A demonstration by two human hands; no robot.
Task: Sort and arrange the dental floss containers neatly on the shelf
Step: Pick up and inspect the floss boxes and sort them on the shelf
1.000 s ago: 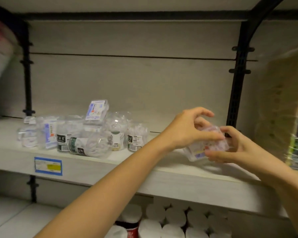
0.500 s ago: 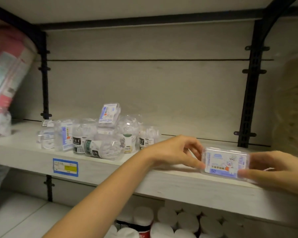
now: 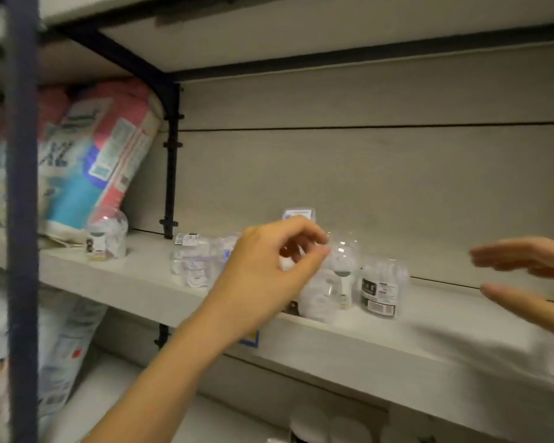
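A cluster of clear dental floss containers [image 3: 343,282] stands on the grey shelf [image 3: 381,334]. One jar with a black label [image 3: 379,290] is at the cluster's right end. A flat box with a blue label [image 3: 298,214] sits on top at the back. A single clear jar [image 3: 106,239] stands apart at the left. My left hand [image 3: 269,270] hovers in front of the cluster with fingers curled and apart, holding nothing. My right hand [image 3: 531,276] is blurred at the right edge, fingers spread, empty.
Large pink and blue soft packs [image 3: 100,155] lean on the shelf at the left, behind a black upright post [image 3: 23,219]. More packs [image 3: 61,346] fill the lower left. A blue price tag [image 3: 250,338] is on the shelf's front edge. White round lids [image 3: 311,430] show below.
The view swung left. Both hands let go of the flat box held at the right. My left hand moved over to the cluster of jars; my right hand opened.
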